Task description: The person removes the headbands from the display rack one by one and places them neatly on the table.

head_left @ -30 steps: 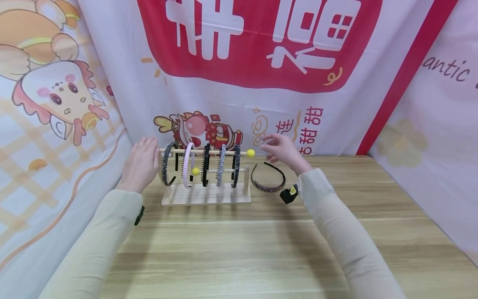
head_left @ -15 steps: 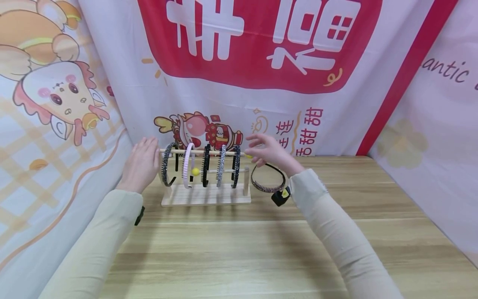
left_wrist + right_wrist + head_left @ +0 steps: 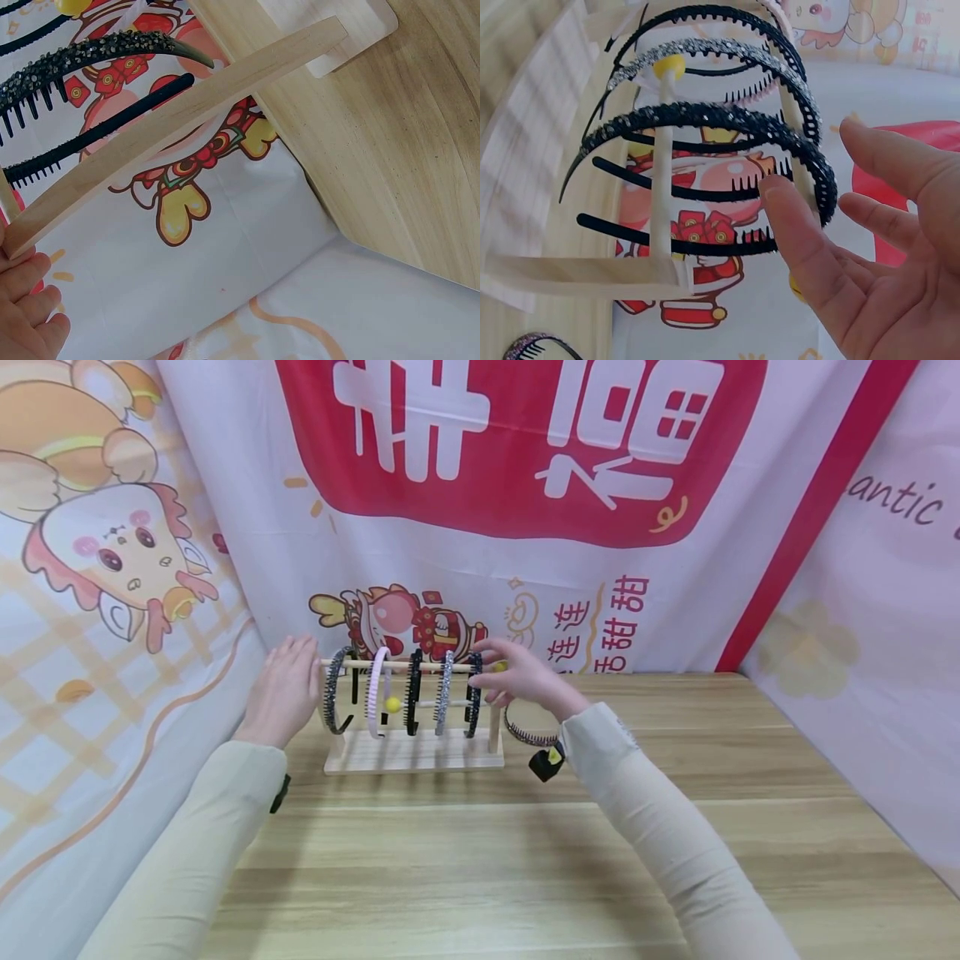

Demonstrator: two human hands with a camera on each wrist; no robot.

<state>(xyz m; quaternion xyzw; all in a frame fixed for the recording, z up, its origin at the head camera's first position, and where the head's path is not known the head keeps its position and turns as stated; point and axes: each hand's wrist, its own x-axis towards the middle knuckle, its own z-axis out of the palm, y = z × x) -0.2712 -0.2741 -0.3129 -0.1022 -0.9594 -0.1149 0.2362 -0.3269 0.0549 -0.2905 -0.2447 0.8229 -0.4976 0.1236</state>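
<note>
On the left end of a wooden headband rack (image 3: 352, 762), my left hand (image 3: 281, 689) rests with fingers extended; in the left wrist view its fingertips touch the top of the upright (image 3: 180, 124). Several toothed headbands hang along the rod: a dark glittery one (image 3: 331, 693), a pink one (image 3: 373, 693), a black one (image 3: 413, 693), a silver one (image 3: 444, 693) and a black sparkly one (image 3: 474, 697) at the right end. My right hand (image 3: 528, 677) is beside that last headband. The right wrist view shows its thumb and fingers spread about the headband (image 3: 697, 114), not closed on it.
Another headband (image 3: 528, 737) lies on the wooden table (image 3: 480, 860) right of the rack, partly behind the right wrist. Yellow balls tip the rods, one (image 3: 392, 704) at the front. A printed cloth (image 3: 420, 556) hangs close behind.
My right hand has moved left, from above the lone headband on the table past the rod's yellow tip to the rightmost hanging headband. The left hand and rack have stayed put.
</note>
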